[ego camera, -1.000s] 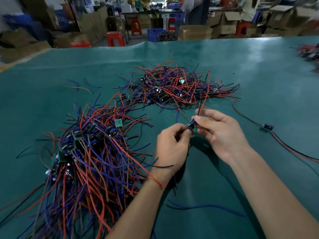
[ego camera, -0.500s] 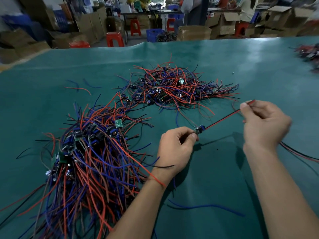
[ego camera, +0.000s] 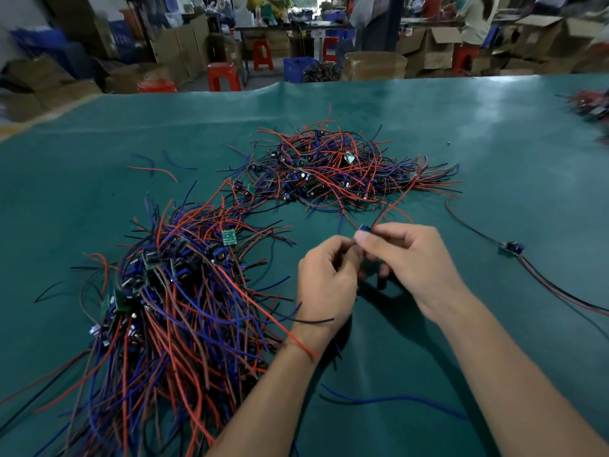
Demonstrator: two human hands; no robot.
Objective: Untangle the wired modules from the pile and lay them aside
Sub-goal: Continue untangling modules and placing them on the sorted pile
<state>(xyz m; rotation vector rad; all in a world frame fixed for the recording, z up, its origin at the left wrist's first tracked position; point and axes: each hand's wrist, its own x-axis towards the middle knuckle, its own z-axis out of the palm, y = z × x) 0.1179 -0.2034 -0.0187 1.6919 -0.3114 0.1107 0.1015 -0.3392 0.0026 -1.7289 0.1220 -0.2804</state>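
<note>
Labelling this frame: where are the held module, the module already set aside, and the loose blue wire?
held module point(ego camera: 363, 229), head view, exposed tip
set-aside module point(ego camera: 512, 248), head view, body
loose blue wire point(ego camera: 395, 398), head view, middle

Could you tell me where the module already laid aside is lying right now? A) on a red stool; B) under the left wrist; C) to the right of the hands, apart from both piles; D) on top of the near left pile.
C: a lone module with its red and black leads lies on the green mat, right of the right hand and clear of both piles.

Our left hand point(ego camera: 326, 285) and right hand point(ego camera: 412, 258) meet fingertip to fingertip, both pinched closed, forearms angled inward.
</note>
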